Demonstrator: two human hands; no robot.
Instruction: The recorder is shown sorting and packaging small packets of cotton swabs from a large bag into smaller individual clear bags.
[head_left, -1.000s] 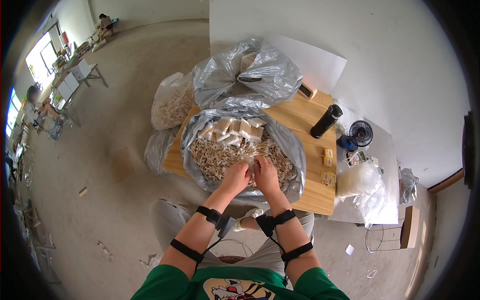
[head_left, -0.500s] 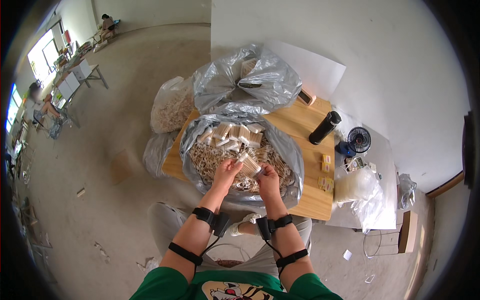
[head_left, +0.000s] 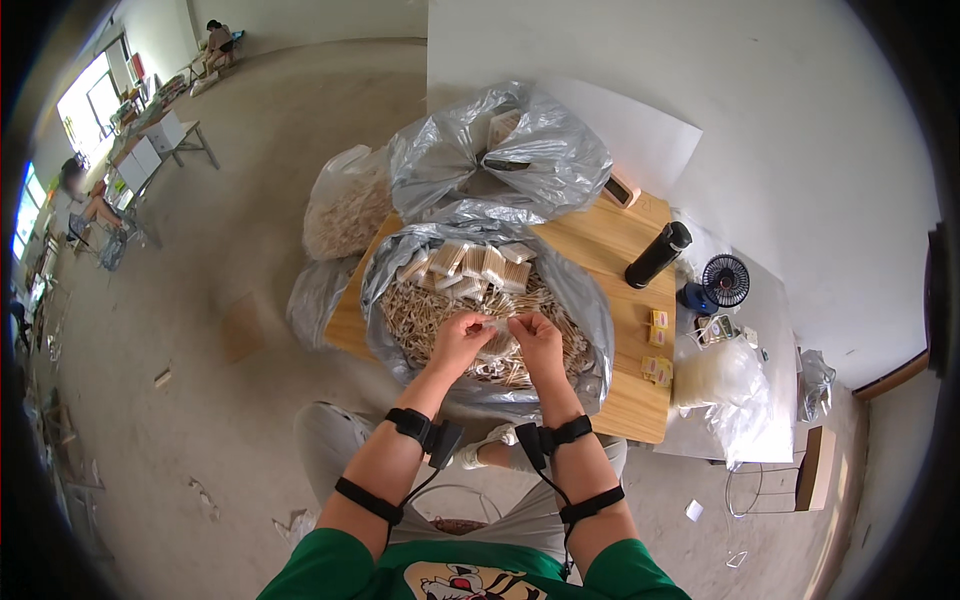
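While our left hand (head_left: pixel 460 340) and right hand (head_left: pixel 537 335) pinch what seems a small bundle (head_left: pixel 497 324) above the bag (head_left: pixel 400 262), most sticks (head_left: pixel 420 310) remain loose beside few stacked packs (head_left: pixel 470 262).

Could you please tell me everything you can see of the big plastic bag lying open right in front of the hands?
The big plastic bag is grey, shiny and crinkled, and lies open on the wooden table. It is full of loose pale sticks, with tidy bundles along its far side. The left hand and right hand meet over the middle. A second grey bag stands behind it.
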